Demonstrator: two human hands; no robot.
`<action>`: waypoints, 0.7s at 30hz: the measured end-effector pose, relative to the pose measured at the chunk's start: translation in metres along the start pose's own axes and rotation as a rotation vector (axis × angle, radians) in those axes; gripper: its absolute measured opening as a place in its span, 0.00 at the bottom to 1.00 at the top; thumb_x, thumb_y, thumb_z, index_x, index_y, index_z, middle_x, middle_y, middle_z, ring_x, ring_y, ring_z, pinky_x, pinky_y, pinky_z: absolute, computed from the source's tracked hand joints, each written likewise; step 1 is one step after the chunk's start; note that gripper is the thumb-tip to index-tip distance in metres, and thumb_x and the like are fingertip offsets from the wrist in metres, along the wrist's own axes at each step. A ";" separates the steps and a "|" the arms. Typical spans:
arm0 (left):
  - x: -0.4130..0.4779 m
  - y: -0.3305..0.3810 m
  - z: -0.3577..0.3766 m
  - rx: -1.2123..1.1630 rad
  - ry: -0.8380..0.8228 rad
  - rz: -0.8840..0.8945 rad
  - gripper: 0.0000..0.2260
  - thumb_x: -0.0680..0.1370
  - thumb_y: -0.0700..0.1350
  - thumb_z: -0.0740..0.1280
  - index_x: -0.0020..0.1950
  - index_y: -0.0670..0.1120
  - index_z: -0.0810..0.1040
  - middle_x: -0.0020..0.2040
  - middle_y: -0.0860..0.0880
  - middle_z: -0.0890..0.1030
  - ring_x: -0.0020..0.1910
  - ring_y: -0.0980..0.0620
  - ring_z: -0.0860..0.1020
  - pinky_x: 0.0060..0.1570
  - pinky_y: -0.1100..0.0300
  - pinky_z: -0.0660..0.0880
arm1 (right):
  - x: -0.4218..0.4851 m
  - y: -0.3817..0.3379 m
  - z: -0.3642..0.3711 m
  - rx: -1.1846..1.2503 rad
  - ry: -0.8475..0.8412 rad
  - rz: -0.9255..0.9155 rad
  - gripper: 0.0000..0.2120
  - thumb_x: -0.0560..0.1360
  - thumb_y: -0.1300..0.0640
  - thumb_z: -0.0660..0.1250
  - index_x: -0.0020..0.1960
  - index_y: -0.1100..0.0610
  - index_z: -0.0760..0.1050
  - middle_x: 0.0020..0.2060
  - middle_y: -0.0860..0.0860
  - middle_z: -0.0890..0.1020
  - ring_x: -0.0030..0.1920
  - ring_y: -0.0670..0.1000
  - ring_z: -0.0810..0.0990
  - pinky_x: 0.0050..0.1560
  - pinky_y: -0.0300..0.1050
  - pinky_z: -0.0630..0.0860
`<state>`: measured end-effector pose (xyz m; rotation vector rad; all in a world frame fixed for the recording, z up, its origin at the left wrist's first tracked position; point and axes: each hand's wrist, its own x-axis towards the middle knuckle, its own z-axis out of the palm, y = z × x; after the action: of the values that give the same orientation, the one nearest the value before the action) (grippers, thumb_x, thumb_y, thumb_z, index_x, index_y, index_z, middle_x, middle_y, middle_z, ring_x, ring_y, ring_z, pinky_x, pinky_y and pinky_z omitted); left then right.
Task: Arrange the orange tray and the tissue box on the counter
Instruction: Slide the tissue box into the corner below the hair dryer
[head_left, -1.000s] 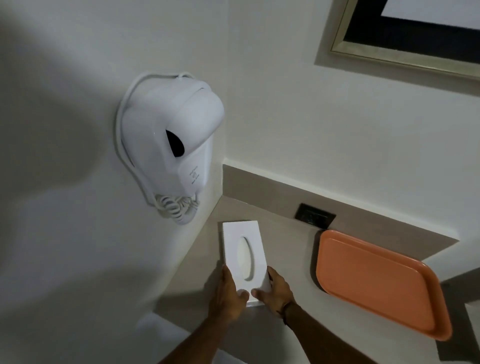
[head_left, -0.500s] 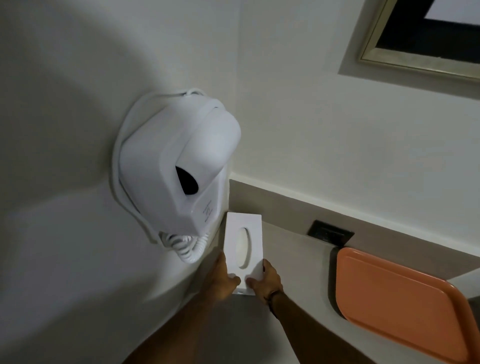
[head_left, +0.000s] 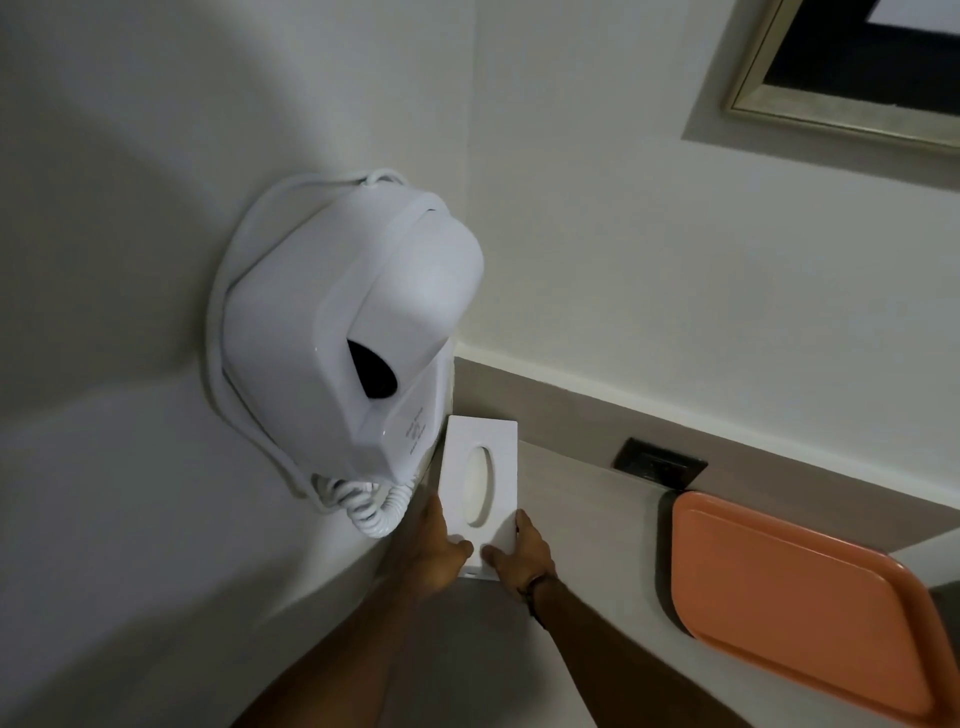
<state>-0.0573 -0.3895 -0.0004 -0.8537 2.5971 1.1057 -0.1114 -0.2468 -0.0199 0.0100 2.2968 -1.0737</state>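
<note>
A white tissue box (head_left: 497, 451) with an oval slot lies flat on the beige counter (head_left: 587, 530), its far end in the corner against the backsplash. My left hand (head_left: 435, 551) grips its near left edge and my right hand (head_left: 519, 552) grips its near right edge, thumbs on top. The orange tray (head_left: 789, 597) lies empty on the counter to the right, apart from the box.
A white wall-mounted hair dryer (head_left: 358, 343) with a coiled cord (head_left: 374, 506) hangs on the left wall, overhanging the box's left side. A black socket (head_left: 658, 463) sits in the backsplash. A framed mirror (head_left: 852, 67) is up on the right wall.
Both hands have pushed the tissue box farther back into the corner under the hair dryer. The camera has moved closer and the tray now sits farther right in view.
</note>
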 end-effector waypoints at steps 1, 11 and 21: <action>-0.005 0.003 0.000 0.002 0.014 -0.003 0.41 0.73 0.51 0.72 0.80 0.47 0.52 0.80 0.46 0.62 0.77 0.44 0.65 0.74 0.47 0.68 | -0.003 0.002 -0.001 -0.005 -0.010 -0.012 0.42 0.75 0.50 0.73 0.80 0.56 0.53 0.77 0.55 0.65 0.75 0.60 0.66 0.76 0.57 0.64; -0.077 -0.007 0.008 0.485 0.009 0.316 0.33 0.82 0.50 0.61 0.82 0.51 0.46 0.84 0.50 0.46 0.83 0.50 0.46 0.80 0.47 0.49 | -0.047 0.039 -0.015 -0.646 -0.044 -0.537 0.42 0.77 0.61 0.64 0.82 0.50 0.42 0.80 0.45 0.41 0.82 0.52 0.46 0.79 0.46 0.47; -0.075 -0.018 0.020 0.623 -0.087 0.307 0.40 0.78 0.58 0.66 0.82 0.51 0.45 0.84 0.49 0.43 0.83 0.46 0.44 0.78 0.41 0.51 | -0.041 0.040 -0.008 -0.916 -0.128 -0.576 0.45 0.74 0.58 0.65 0.81 0.53 0.40 0.81 0.53 0.40 0.81 0.54 0.38 0.77 0.50 0.40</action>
<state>0.0135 -0.3527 0.0037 -0.2680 2.7906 0.3138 -0.0719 -0.2045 -0.0230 -1.0857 2.5126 -0.1425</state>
